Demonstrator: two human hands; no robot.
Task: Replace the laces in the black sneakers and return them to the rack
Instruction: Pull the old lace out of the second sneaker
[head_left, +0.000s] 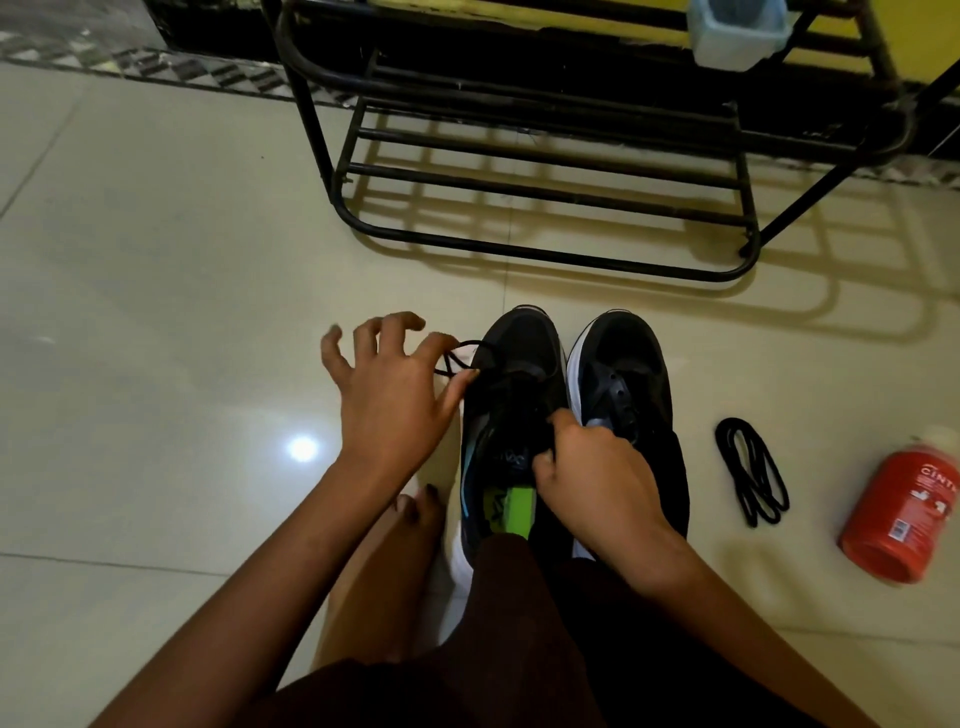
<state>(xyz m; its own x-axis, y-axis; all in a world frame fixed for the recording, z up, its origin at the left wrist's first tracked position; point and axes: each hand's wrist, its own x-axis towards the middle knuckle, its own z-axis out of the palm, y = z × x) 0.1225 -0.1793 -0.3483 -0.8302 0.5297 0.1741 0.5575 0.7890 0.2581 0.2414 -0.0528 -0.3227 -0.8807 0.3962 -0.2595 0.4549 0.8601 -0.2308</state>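
Note:
Two black sneakers with white soles stand side by side on the tiled floor, toes pointing at the rack. The left sneaker (519, 353) has a green insole and a black lace (457, 356) running through it. My left hand (389, 395) pinches that lace between thumb and forefinger at the shoe's left side, the other fingers spread. My right hand (592, 483) grips the tongue and lace area of the same shoe. The right sneaker (631, 364) shows bare eyelets. A coiled black lace (750, 470) lies on the floor to the right.
A black metal shoe rack (545, 171) stands just beyond the sneakers, its lower bars bare. A pale blue plastic container (737, 31) sits on its upper part. A red bottle (904, 514) lies on the floor at the right. A bare foot (395, 551) rests beside the left sneaker.

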